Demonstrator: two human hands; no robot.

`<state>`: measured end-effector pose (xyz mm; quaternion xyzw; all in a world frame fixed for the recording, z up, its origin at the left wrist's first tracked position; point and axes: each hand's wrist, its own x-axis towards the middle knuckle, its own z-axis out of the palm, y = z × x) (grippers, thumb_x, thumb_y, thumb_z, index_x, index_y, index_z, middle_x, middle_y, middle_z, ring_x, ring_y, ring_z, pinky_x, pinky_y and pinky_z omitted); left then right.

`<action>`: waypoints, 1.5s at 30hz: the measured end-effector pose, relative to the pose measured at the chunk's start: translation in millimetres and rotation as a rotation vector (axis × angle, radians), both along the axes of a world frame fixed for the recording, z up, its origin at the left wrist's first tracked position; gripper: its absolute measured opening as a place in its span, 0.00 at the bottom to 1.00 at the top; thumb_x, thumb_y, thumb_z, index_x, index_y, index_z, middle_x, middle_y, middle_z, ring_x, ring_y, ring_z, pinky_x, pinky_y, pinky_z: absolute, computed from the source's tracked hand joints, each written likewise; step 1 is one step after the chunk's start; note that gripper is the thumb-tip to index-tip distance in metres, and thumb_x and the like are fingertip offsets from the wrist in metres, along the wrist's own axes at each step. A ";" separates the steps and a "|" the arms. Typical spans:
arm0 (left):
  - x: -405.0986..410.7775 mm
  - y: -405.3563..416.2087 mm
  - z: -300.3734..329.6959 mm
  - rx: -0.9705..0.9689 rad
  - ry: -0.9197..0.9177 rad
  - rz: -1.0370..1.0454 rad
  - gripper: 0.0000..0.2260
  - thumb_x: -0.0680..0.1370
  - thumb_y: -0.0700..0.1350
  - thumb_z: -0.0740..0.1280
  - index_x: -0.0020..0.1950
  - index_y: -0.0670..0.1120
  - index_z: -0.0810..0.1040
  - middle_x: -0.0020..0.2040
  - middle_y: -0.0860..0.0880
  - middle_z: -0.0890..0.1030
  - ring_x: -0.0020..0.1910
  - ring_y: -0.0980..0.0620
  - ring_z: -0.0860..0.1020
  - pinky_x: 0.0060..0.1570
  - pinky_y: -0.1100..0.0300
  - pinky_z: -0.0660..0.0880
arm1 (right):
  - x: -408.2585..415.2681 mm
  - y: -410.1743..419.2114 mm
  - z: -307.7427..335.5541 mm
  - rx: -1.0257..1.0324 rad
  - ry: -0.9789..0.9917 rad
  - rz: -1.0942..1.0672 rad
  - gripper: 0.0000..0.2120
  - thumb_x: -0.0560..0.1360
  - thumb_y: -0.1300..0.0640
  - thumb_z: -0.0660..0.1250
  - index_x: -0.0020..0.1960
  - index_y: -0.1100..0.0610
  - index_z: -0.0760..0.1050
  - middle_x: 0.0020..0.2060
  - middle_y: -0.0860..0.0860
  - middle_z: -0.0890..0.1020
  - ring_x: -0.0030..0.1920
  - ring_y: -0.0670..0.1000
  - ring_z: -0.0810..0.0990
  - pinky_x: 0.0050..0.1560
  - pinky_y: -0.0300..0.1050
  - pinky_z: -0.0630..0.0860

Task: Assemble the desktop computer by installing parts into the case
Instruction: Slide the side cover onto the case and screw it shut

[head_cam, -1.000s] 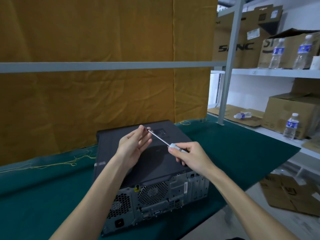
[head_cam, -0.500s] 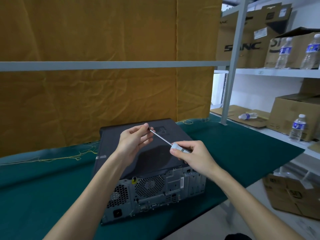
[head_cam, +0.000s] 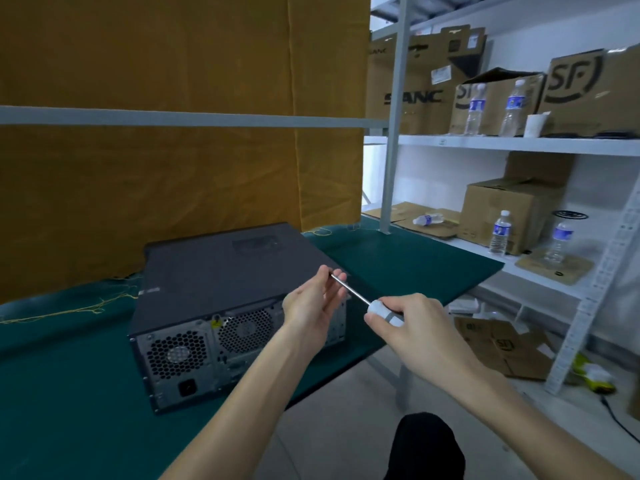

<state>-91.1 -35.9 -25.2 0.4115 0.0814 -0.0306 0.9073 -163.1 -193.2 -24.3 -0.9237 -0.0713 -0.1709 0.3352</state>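
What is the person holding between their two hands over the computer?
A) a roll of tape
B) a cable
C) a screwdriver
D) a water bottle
C: the right hand grips the white handle of a screwdriver, and the left hand pinches the tip end of its metal shaft, above the closed computer case.

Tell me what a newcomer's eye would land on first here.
First, the screwdriver held in mid-frame: the right hand grips its white handle, the left hand pinches the tip of the shaft. Behind them, the dark computer case lies closed on the green table, rear panel toward the camera, before a mustard curtain.
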 end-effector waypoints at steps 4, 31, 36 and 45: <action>-4.1 -16.3 -14.8 -0.057 0.047 -0.092 0.10 0.82 0.38 0.67 0.60 0.33 0.79 0.52 0.40 0.86 0.50 0.50 0.86 0.45 0.61 0.83 | -8.7 -7.7 -4.2 -0.070 0.043 -0.087 0.20 0.79 0.50 0.66 0.31 0.54 0.65 0.24 0.46 0.67 0.26 0.47 0.64 0.26 0.38 0.59; 23.8 -18.2 -42.1 0.013 0.022 -0.044 0.08 0.81 0.35 0.69 0.59 0.35 0.80 0.51 0.40 0.87 0.49 0.51 0.87 0.43 0.63 0.83 | 7.9 7.2 -28.9 -0.008 0.110 -0.110 0.19 0.81 0.52 0.63 0.34 0.56 0.64 0.29 0.48 0.69 0.28 0.49 0.66 0.29 0.44 0.62; 24.8 -18.2 -36.3 0.057 0.050 -0.053 0.07 0.81 0.35 0.68 0.57 0.33 0.81 0.49 0.40 0.87 0.45 0.51 0.87 0.42 0.62 0.83 | 8.4 10.4 -18.8 -0.031 0.116 -0.132 0.20 0.81 0.53 0.63 0.33 0.56 0.62 0.28 0.50 0.69 0.29 0.52 0.66 0.29 0.46 0.61; 16.8 -19.4 -23.8 -0.084 0.101 -0.268 0.12 0.86 0.39 0.59 0.56 0.34 0.79 0.52 0.40 0.85 0.49 0.48 0.85 0.44 0.56 0.81 | 0.5 23.2 -6.8 -0.324 0.022 -0.227 0.10 0.83 0.49 0.63 0.48 0.54 0.69 0.43 0.51 0.77 0.40 0.56 0.75 0.38 0.47 0.66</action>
